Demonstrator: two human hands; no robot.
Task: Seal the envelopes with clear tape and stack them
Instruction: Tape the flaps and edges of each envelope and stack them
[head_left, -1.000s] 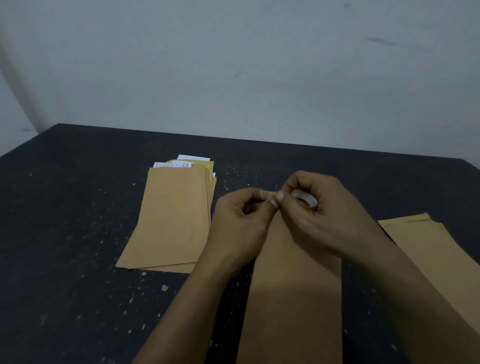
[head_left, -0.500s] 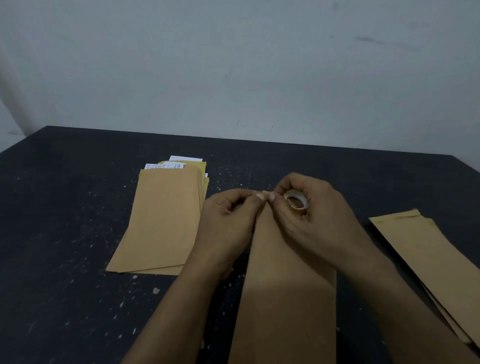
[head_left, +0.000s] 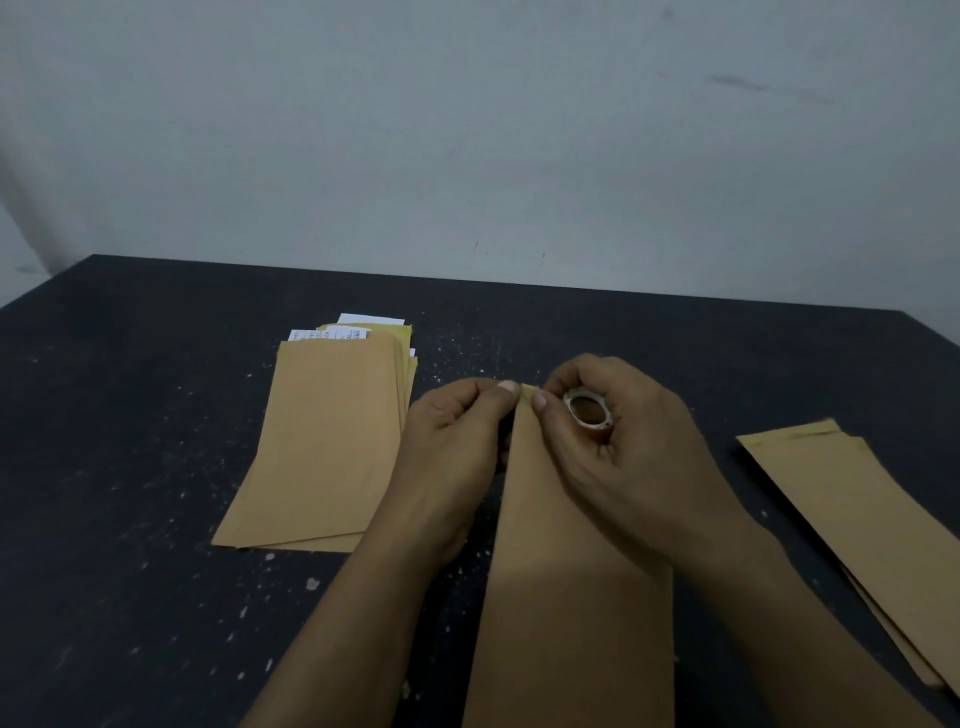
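A brown centre envelope (head_left: 571, 597) is found lying lengthwise on the dark, speckled table (head_left: 130, 467), its far end raised between both hands. The left hand (head_left: 457, 441) is curled, with thumb and forefinger pinched on the top edge of the centre envelope; whether tape is also caught in that pinch cannot be told. The right hand (head_left: 618, 447) is closed round a small tape roll (head_left: 589, 410), held just right of the same top edge, with its thumb pressed against the edge close beside the left thumb. A left stack (head_left: 327, 447) of brown envelopes is noted near the left hand, with white papers (head_left: 371, 319) protruding at its far end. A right stack (head_left: 872, 530) is seen well apart, at the right border.
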